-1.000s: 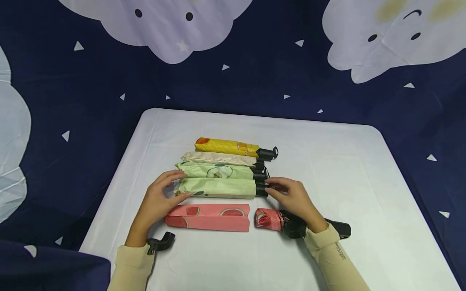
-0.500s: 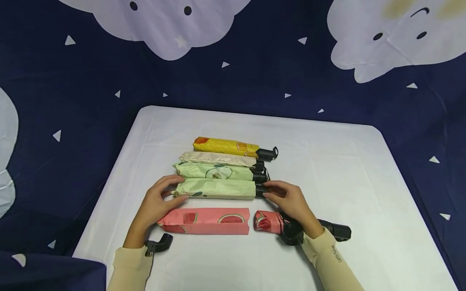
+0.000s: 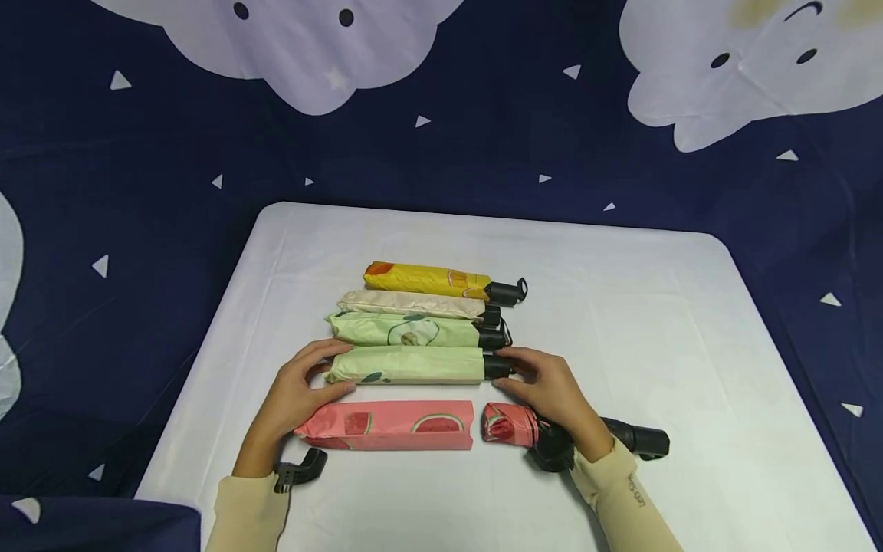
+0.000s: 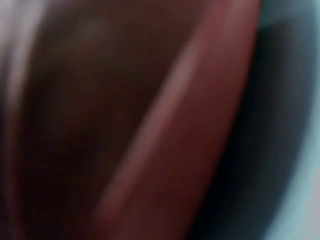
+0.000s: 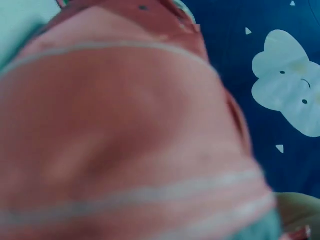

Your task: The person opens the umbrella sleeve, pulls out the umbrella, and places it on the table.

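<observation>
A light green folding umbrella [image 3: 414,365] lies crosswise on the white table, between my hands. My left hand [image 3: 293,395] grips its left end, fingers on the far side and thumb on the near side. At the other end my right hand [image 3: 548,387] holds the black handle [image 3: 497,366] between fingers and thumb. Just nearer lies a pink watermelon-print umbrella sleeve [image 3: 393,425]. A rolled pink umbrella [image 3: 509,424] lies partly hidden under my right wrist; pink cloth [image 5: 115,115] fills much of the right wrist view. The left wrist view is too blurred to read.
Beyond the held umbrella lie an avocado-print green umbrella [image 3: 414,330], a cream one [image 3: 414,303] and a yellow one [image 3: 428,280], roughly parallel. A black handle [image 3: 645,441] sticks out right of my right forearm. Navy cloth [image 3: 483,153] surrounds the white table [image 3: 621,307].
Both hands have drawn the nearest green umbrella slightly toward me, opening a narrow gap from the avocado-print one. The pink sleeve has shifted a little nearer and left.
</observation>
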Available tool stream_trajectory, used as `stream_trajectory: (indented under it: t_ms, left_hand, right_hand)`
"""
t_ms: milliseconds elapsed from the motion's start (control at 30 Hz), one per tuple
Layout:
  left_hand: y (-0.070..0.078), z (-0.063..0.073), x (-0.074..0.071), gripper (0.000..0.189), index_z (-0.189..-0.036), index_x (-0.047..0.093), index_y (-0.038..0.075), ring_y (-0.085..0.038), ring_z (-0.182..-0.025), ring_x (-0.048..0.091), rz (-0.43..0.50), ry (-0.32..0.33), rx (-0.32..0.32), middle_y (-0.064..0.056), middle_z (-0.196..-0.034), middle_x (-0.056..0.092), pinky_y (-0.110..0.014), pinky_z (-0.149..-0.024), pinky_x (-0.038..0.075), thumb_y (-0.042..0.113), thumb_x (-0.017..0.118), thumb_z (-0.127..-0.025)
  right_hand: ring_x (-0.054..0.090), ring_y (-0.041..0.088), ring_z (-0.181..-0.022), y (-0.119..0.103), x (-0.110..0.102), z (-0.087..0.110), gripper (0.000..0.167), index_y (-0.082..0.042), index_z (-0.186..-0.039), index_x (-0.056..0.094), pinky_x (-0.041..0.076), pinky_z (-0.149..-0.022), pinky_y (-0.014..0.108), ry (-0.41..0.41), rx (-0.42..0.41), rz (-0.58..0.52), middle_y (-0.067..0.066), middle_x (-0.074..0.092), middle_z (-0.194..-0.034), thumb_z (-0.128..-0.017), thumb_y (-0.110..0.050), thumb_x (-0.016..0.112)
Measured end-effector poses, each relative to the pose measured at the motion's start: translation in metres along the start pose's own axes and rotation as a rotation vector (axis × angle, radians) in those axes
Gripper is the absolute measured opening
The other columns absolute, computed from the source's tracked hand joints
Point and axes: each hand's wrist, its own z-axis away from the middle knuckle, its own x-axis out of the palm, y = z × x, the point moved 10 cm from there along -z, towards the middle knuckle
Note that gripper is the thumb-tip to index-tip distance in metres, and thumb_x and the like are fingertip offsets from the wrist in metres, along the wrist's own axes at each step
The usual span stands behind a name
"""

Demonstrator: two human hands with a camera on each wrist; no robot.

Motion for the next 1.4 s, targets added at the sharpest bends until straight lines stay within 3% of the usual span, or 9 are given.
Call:
stream_trajectory:
  t_ms: [333, 533, 1067, 1400]
  left_hand:
    - [-0.0043, 0.0029, 0.0012, 0.062, -0.135, 0.067, 0.019, -0.004, -0.132, 0.048, 0.009, 0.003, -0.008, -0.001, -0.140, 0.060, -0.013, -0.104, 0.040, 0.007, 0.089, -0.079]
    - [-0.0050, 0.0030, 0.0013, 0.064, -0.137, 0.066, 0.020, -0.002, -0.131, 0.049, -0.001, 0.004, -0.007, 0.000, -0.139, 0.061, -0.010, -0.104, 0.038, 0.008, 0.089, -0.079]
    - [-0.0019, 0.0020, -0.0016, 0.060, -0.134, 0.069, 0.019, -0.012, -0.134, 0.051, -0.079, 0.034, 0.002, -0.001, -0.137, 0.064, -0.011, -0.106, 0.036, 0.011, 0.091, -0.078]
    - [0.0018, 0.0001, -0.0014, 0.059, -0.135, 0.068, 0.020, -0.021, -0.134, 0.053, -0.121, 0.032, 0.053, -0.002, -0.138, 0.064, -0.012, -0.108, 0.035, 0.011, 0.088, -0.081]
  right_hand:
    - [0.067, 0.027, -0.115, -0.0093, 0.0000, 0.0024, 0.051, -0.021, -0.130, 0.072, 0.054, -0.095, 0.049, 0.006, -0.022, 0.106, 0.006, 0.072, -0.124, -0.082, -0.021, 0.089]
    - [0.068, 0.026, -0.114, -0.0104, -0.0004, 0.0024, 0.050, -0.021, -0.129, 0.072, 0.055, -0.095, 0.049, 0.008, -0.031, 0.102, 0.005, 0.072, -0.123, -0.082, -0.021, 0.089]
    - [0.069, 0.024, -0.110, -0.0097, -0.0005, 0.0023, 0.049, -0.019, -0.129, 0.073, 0.057, -0.091, 0.047, 0.011, -0.044, 0.082, 0.004, 0.073, -0.121, -0.082, -0.021, 0.089]
    - [0.070, 0.022, -0.110, -0.0099, -0.0007, 0.0024, 0.047, -0.019, -0.129, 0.073, 0.057, -0.090, 0.046, 0.018, -0.067, 0.066, 0.004, 0.074, -0.120, -0.084, -0.022, 0.087]
